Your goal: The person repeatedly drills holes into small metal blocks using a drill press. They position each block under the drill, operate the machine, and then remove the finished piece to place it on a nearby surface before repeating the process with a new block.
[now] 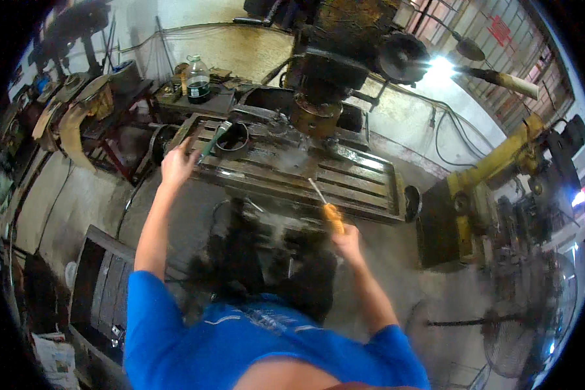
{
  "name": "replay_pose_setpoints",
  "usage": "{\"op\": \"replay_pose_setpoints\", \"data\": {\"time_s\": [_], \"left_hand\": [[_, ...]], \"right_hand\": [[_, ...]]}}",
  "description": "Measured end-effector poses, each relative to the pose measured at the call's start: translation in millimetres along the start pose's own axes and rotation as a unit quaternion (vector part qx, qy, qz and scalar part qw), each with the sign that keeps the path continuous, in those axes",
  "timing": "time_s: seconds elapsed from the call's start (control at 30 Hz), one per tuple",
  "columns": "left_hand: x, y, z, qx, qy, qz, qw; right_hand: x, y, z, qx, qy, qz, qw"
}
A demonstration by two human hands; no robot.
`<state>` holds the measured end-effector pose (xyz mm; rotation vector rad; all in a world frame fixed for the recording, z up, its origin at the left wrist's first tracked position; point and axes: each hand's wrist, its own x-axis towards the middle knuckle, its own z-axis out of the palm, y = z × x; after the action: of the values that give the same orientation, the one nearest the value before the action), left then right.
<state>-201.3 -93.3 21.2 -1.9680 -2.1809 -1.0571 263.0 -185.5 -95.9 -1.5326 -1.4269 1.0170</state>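
Observation:
My left hand [178,164] is at the left end of the slotted machine table [364,194]. Its fingers are closed at the lower end of a green-handled brush [213,143], which slants up to the right beside a dark round pot [233,139]. My right hand [346,242] is wrapped round the orange handle of a screwdriver [333,217], in front of the table's near edge. Its thin metal shaft points up and away over the table. Beyond the tip hangs the machine's round spindle head [315,116], with wet-looking metal and a haze below it.
A lit work lamp [442,66] shines at the upper right. Behind the pot stands a clear plastic bottle [197,79] with dark liquid. A handwheel [413,204] sticks out at the table's right end. A yellow machine [461,195] stands right; a metal bin [97,286] lies lower left.

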Motion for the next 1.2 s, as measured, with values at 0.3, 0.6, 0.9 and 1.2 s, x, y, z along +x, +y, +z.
{"op": "replay_pose_setpoints", "data": {"time_s": [0.3,0.6,0.9,1.2], "left_hand": [[-121.1,73.1,77.2,-0.587,-0.221,-0.231,0.744],[-128.5,71.6,94.5,-0.644,-0.243,-0.324,0.648],[-123.3,72.1,88.2,-0.626,-0.262,-0.317,0.662],[-116.8,56.3,68.5,-0.634,-0.257,-0.294,0.668]], "right_hand": [[-57.0,-76.4,50.3,-0.188,-0.209,-0.125,0.952],[-76.7,-97.2,73.8,-0.363,-0.271,-0.088,0.887],[-13.7,-140.5,23.4,-0.518,-0.074,-0.086,0.848],[110.8,-164.6,40.4,-0.506,0.041,-0.002,0.861]]}}
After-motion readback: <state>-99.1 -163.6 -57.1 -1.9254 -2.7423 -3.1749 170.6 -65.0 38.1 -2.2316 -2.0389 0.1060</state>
